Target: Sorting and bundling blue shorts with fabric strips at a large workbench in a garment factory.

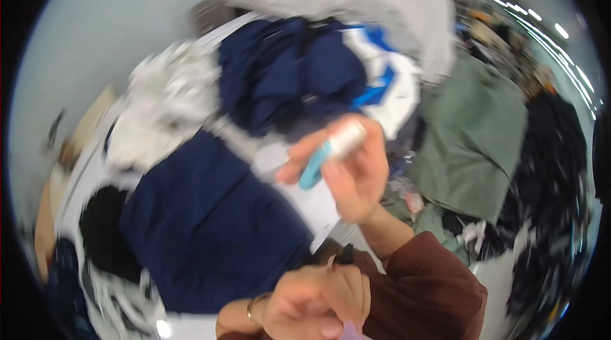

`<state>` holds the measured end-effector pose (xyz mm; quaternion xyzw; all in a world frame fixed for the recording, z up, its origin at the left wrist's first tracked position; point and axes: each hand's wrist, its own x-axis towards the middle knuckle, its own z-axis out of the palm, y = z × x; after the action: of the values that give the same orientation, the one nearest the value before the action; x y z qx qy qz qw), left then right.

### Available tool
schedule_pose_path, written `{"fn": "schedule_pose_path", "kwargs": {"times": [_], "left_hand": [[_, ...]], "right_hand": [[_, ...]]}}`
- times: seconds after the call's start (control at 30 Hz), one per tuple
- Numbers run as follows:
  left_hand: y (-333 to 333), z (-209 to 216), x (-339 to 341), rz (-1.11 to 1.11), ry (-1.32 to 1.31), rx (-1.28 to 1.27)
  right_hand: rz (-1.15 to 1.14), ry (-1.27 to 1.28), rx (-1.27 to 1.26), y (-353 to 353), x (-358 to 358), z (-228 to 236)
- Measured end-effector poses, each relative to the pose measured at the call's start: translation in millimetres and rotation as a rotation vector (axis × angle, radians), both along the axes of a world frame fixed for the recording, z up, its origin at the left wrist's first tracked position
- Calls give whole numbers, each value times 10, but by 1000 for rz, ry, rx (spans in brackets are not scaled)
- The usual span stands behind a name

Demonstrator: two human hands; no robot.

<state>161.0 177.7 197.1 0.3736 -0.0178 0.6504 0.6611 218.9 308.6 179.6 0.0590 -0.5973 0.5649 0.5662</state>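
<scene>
My right hand [359, 178] is raised over the table with its fingers closed around a small turquoise-and-white object [316, 165]. Blur hides what kind of object it is. Low in the picture, close to my body, is my left hand [312, 305], its fingers curled in. A lilac piece [352, 332] shows at its fingertips, mostly cut off by the lower edge. A folded navy cloth garment [213, 228] lies on the white table [312, 209] to the left of both hands.
Behind it sit a heap of white cloth [165, 89], bunched navy garments [286, 73] and a white-and-blue piece [398, 89]. Green cloth [474, 133] and dark garments [547, 168] pile up at the right. Black cloth [108, 232] lies at the left edge.
</scene>
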Motion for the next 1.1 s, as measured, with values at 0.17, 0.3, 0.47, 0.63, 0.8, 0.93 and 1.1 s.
{"fn": "schedule_pose_path", "kwargs": {"times": [0.17, 0.3, 0.47, 0.63, 0.8, 0.93, 1.1], "left_hand": [[-1031, -27, -353, 435, -97, 121], [-1638, -118, -616, 739, -68, 321], [-2398, -246, -732, 932, 212, 281], [-2784, -333, -722, 867, 139, 236], [-2984, -241, -911, 720, 166, 202], [-3070, -388, -690, 631, 12, 100], [-3061, -305, -1041, 742, 138, 283]], "right_hand": [[770, -569, -586, -778, -930, -794], [1285, -952, -744, -1745, -1418, -1463], [1528, -1190, -840, -2712, -1605, -1882], [1569, -1310, -696, -3266, -1767, -2153], [1453, -1452, -487, -3542, -2012, -2543], [1330, -1457, -419, -3662, -2157, -2530], [994, -1538, -142, -3697, -2238, -2614]]}}
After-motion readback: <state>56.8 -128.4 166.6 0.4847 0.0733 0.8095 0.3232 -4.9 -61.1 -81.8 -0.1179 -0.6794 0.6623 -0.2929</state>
